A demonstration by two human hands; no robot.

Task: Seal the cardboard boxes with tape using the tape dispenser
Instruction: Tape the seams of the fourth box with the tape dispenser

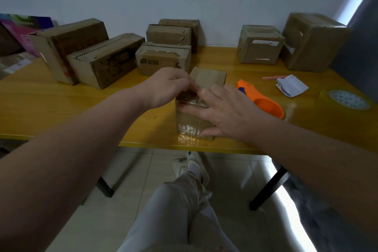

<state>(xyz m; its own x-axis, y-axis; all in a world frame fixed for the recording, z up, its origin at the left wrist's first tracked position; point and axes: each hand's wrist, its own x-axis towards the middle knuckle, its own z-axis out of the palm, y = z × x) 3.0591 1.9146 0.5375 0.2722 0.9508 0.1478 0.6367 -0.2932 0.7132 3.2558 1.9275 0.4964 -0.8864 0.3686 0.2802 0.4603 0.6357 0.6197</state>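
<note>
Left hand (167,86) pinches the top of the box (208,76), centre frame; right hand (227,112) lies flat, fingers spread, pressing it. Uneven pressure could crease the tape or skid the box off the tabletop (61,108) edge. Tape dispenser (263,100) lies just right.

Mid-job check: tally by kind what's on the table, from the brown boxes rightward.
Brown cardboard boxes: 8
Orange tape dispenser: 1
Pink stick: 1
Folded paper: 1
Round patterned disc: 1
Total: 12
Boxes at right are blurred; count may be off by one.
</note>
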